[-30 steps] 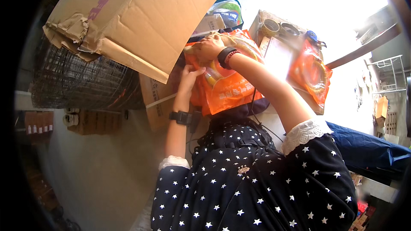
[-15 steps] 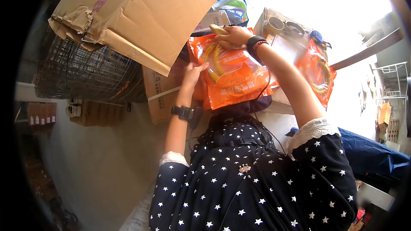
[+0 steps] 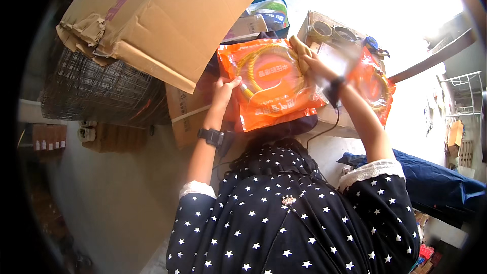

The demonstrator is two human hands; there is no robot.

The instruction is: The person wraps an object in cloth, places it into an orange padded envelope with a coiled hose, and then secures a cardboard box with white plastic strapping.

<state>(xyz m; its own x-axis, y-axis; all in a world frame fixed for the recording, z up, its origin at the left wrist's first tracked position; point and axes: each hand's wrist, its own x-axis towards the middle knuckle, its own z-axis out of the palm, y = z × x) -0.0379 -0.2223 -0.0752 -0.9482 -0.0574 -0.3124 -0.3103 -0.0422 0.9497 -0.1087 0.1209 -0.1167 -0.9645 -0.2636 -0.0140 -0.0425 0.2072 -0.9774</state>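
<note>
Two hands, both raised in front of the person, both on one orange bag (image 3: 271,83).

Left hand (image 3: 223,89): fingers curled shut on the bag's left edge, thumb toward the front face. Forearm rises almost straight up from a dark star-print sleeve with a white lace cuff; black wristwatch (image 3: 210,136) below the hand.

Right hand (image 3: 307,60): blurred; fingers bent over the bag's upper right corner, closed on it as far as can be told. Forearm slants up and to the left from the right sleeve; dark band at the wrist, blurred.

Orange bag: clear-fronted plastic, held flat and facing the person between the two hands, tilted slightly. Inside it, a coiled yellow hose (image 3: 264,61) with a metal end near the left hand.

Just beyond the right hand: second orange bag (image 3: 375,83), same kind, lying on an open cardboard box (image 3: 324,25). Tape rolls (image 3: 332,31) sit at the box's far edge.

Beyond the left hand: small cardboard carton (image 3: 185,111), taped, standing behind the left wrist. Above it, a large cardboard sheet (image 3: 162,15), torn at its left corner.

Far left of the left hand: wire mesh (image 3: 96,91), dark, under the cardboard sheet.

Low right of the right arm: blue cloth (image 3: 436,182).
</note>
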